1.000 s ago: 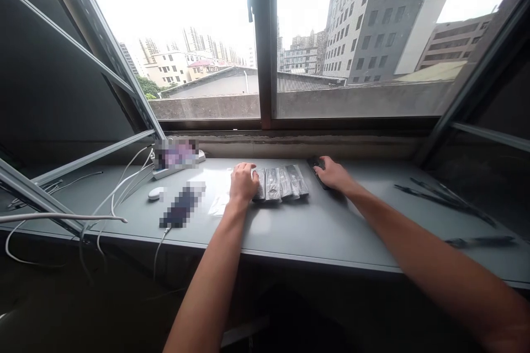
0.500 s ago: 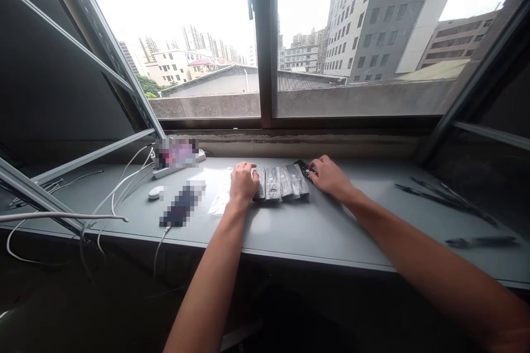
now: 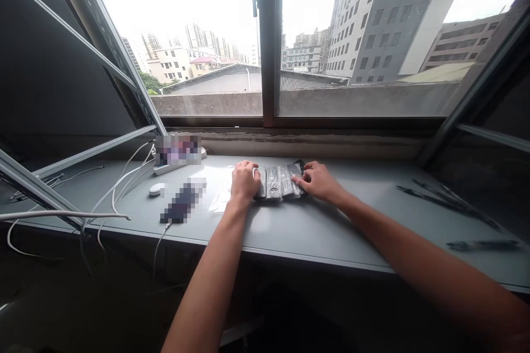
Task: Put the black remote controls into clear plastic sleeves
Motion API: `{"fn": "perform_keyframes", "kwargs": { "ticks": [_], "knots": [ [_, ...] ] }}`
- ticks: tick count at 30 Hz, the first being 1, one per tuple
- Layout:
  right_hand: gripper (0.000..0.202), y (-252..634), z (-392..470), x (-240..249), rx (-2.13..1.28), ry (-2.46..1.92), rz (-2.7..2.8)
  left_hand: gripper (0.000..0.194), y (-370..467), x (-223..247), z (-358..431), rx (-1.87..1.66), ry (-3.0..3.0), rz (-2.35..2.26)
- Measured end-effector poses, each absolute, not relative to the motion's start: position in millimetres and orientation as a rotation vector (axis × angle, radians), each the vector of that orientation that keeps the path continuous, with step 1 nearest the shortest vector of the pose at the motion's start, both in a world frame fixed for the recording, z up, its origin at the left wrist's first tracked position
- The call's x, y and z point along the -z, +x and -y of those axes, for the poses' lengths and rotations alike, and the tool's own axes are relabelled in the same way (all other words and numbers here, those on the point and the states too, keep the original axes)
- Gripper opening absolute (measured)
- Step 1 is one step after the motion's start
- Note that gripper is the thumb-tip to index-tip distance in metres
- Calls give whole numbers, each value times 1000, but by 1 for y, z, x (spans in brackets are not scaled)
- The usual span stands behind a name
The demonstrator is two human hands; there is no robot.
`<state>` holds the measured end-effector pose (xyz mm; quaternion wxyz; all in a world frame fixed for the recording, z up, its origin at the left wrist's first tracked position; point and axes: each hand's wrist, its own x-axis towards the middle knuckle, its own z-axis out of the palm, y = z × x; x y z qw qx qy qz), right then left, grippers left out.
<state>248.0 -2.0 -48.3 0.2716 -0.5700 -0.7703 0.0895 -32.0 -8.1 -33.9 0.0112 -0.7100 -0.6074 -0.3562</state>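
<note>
A row of several grey packets in clear plastic [image 3: 274, 183] lies side by side on the grey desk [image 3: 314, 237]. My left hand [image 3: 245, 181] closes on the row's left end, its thumb against the nearest packet and its fingers curled. At the other end, my right hand [image 3: 318, 180] has its thumb and fingers on the rightmost packet. A black item [image 3: 302, 164] shows behind that hand, mostly covered, so its kind is hard to tell. Under and left of my left hand is a thin white sheet [image 3: 219, 199].
Left on the desk are a blurred phone-like item [image 3: 182, 207] with a cable, a small white rounded case [image 3: 156, 190] and a white power strip [image 3: 168, 169] with cords. Thin black items [image 3: 434, 198] lie right. Metal shelf posts [image 3: 143, 94] flank the window.
My right hand has moved left from the black item onto the rightmost packet. My left hand stays at the row's left end. The view has shifted slightly.
</note>
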Motion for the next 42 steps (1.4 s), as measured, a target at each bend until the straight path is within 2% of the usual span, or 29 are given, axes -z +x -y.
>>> {"fn": "perform_keyframes", "kwargs": {
  "ticks": [5, 13, 17, 19, 21, 23, 28, 31, 33, 36, 42],
  "knots": [
    [43, 247, -3, 53, -278, -1483, 2024, 28, -33, 35, 7, 1148, -2217, 1879],
    [39, 247, 3, 39, -264, -1204, 1966, 25, -30, 33, 9, 1217, -2151, 1952],
    [43, 242, 14, 26, -248, -976, 1814, 30, -26, 29, 9, 1551, -2263, 1900],
    [47, 235, 21, 21, -377, -908, 1747, 49, -22, 26, 9, 1840, -2415, 1817],
    [51, 228, 28, 18, -656, -833, 1684, 68, -18, 24, 10, 2131, -2565, 1731],
    [55, 220, 35, 18, -920, -786, 1672, 75, -17, 22, 11, 2340, -2711, 1686],
    [50, 207, 49, 16, -1351, -780, 1561, 63, -19, 17, 14, 2602, -2739, 1719],
    [64, 205, 56, 13, -1705, -746, 1503, 61, -21, 15, 15, 2714, -2594, 1751],
    [56, 205, 60, 12, -1875, -741, 1533, 58, -22, 15, 15, 2699, -2561, 1816],
    [46, 205, 64, 13, -2007, -744, 1509, 54, -24, 16, 14, 2638, -2538, 1956],
    [45, 197, 74, 17, -2090, -722, 1370, 58, -30, 19, 9, 2486, -2521, 2188]
  ]
}}
